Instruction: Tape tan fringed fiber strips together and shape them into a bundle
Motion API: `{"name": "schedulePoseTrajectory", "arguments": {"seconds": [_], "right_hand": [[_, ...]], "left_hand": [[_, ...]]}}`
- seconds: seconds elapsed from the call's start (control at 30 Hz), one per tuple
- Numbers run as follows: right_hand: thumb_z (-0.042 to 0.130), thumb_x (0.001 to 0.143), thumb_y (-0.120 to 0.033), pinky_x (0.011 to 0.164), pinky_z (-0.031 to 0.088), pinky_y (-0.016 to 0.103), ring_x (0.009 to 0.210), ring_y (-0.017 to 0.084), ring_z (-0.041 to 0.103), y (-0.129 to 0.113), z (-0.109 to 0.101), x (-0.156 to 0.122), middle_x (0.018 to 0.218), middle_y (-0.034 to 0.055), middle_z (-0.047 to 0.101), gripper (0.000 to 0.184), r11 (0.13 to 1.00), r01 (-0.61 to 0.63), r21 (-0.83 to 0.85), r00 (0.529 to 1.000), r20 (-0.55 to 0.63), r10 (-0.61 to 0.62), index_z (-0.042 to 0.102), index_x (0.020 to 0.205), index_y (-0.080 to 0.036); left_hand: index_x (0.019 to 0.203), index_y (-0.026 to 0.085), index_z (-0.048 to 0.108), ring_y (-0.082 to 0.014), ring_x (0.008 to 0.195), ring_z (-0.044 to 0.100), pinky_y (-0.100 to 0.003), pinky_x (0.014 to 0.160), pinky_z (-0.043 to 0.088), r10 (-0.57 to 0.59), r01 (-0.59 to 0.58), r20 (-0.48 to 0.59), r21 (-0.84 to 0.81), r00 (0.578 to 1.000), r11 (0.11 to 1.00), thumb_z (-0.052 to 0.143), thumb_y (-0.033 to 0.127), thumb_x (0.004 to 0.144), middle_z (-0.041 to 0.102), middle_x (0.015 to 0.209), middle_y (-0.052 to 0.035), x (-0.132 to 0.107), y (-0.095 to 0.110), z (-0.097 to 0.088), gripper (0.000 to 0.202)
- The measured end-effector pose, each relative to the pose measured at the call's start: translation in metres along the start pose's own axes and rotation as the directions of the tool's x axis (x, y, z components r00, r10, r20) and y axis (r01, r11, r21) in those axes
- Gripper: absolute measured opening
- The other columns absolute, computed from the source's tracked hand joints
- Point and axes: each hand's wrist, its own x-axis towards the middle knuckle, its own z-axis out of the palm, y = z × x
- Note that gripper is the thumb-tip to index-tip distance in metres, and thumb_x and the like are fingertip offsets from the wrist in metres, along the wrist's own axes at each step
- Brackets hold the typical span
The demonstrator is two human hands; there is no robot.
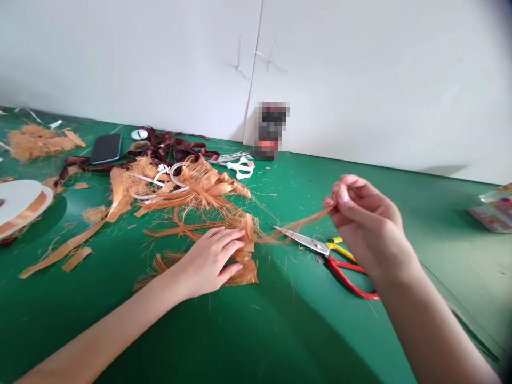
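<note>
My left hand (212,258) lies flat, fingers stretched out, pressing down a frayed piece of orange ribbon (245,250) on the green table (280,330). My right hand (366,226) is raised to the right, its fingers pinched on thin orange threads (298,224) that stretch from the ribbon up to the fingertips. Red-handled scissors (332,256) lie shut on the table just below and left of my right hand.
A heap of frayed orange ribbon (192,189) and dark brown ribbon (168,146) lies behind, with white scissors (242,168), a phone (106,148) and a ribbon spool (20,205) at left. A white wall stands behind; a patterned box (494,210) sits far right.
</note>
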Motion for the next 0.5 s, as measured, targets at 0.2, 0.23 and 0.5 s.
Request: {"name": "schedulePoseTrajectory", "arguments": {"seconds": [0.2, 0.23, 0.5], "right_hand": [[0.069, 0.061, -0.013, 0.074, 0.045, 0.038, 0.067, 0.012, 0.051, -0.013, 0.004, 0.017, 0.076, -0.0008, 0.045, 0.023, 0.982, 0.190, 0.002, 0.973, -0.136, -0.188, 0.056, 0.077, -0.023], [0.070, 0.061, -0.014, 0.076, 0.045, 0.040, 0.068, 0.013, 0.052, -0.013, 0.003, 0.020, 0.076, -0.0008, 0.044, 0.023, 0.974, 0.224, -0.021, 0.964, -0.140, -0.225, 0.055, 0.076, -0.023], [0.071, 0.059, -0.007, 0.085, 0.045, 0.043, 0.074, 0.014, 0.060, -0.003, -0.018, 0.060, 0.071, -0.0030, 0.048, 0.030, 0.927, 0.374, -0.025, 0.893, -0.259, -0.367, 0.048, 0.067, -0.025]], "left_hand": [[0.120, 0.017, 0.055, -0.0248, 0.127, 0.049, -0.046, 0.108, 0.036, 0.003, -0.004, 0.038, 0.031, 0.999, 1.000, 0.048, 0.035, 0.094, 0.051, 0.140, -0.0105, 0.000, 0.000, -0.001, 0.032], [0.121, 0.017, 0.055, -0.0248, 0.128, 0.048, -0.046, 0.108, 0.036, 0.000, -0.001, 0.043, 0.033, 0.999, 0.999, 0.048, 0.035, 0.094, 0.051, 0.141, -0.0102, 0.000, 0.000, -0.001, 0.033], [0.121, 0.016, 0.055, -0.0255, 0.128, 0.048, -0.045, 0.106, 0.037, -0.012, 0.009, 0.068, 0.034, 0.998, 0.999, 0.048, 0.035, 0.093, 0.050, 0.142, -0.0105, 0.000, 0.001, -0.003, 0.035]]}}
